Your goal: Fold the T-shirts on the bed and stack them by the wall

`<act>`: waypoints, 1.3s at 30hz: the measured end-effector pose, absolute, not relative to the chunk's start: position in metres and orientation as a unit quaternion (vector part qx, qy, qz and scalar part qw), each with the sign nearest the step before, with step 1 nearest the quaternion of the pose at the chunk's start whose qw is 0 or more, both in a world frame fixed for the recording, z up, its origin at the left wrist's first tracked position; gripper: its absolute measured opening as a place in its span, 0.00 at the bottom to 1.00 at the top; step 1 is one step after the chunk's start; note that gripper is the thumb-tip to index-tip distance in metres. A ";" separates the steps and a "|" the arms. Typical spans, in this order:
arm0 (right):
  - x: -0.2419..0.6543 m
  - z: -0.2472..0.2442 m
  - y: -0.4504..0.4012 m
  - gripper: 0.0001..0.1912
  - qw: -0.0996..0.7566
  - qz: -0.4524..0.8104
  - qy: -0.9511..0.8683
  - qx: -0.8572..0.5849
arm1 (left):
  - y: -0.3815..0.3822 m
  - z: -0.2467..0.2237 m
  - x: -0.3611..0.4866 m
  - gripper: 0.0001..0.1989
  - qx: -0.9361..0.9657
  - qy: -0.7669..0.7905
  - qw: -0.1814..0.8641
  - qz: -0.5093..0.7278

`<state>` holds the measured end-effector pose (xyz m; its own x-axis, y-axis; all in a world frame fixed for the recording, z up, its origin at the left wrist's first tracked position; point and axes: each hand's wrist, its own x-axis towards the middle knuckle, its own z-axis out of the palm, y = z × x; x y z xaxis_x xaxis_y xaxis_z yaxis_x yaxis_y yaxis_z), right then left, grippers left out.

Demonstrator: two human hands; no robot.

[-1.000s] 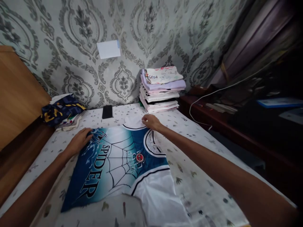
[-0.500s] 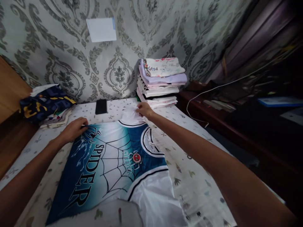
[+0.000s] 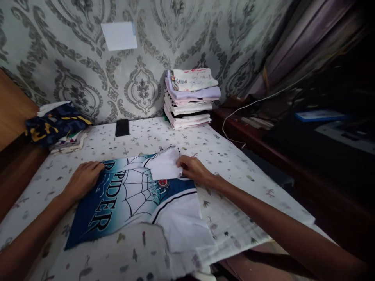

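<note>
White patterned cloth sheet [image 3: 140, 144] bears a blue-and-white spider-print shirt [image 3: 137, 191], pinched by the right hand [image 3: 195, 169], seemingly steadying its fold; left hand [image 3: 83, 181] grip unclear.

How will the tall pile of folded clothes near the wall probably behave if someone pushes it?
The tall pile would probably slip apart in layers, since the pieces look simply stacked, with uneven edges. Each piece is likely soft and floppy, as the rounded folds suggest. Rolling seems unlikely, because the layers lie flat.
</note>
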<state>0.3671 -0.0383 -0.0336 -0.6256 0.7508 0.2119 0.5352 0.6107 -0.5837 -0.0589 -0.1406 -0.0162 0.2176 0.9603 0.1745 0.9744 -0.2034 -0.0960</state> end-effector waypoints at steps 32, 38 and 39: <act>0.300 -0.015 0.087 0.09 0.398 0.503 -0.657 -0.397 | -0.074 -0.010 -0.099 0.15 -0.702 -0.701 0.025 -0.124; 0.326 -0.012 0.039 0.17 0.365 0.439 -0.745 -0.344 | -0.096 0.000 -0.088 0.16 -0.714 -0.692 0.071 -0.079; 0.331 -0.013 0.030 0.17 0.351 0.428 -0.761 -0.337 | -0.099 0.000 -0.087 0.17 -0.721 -0.686 0.072 -0.065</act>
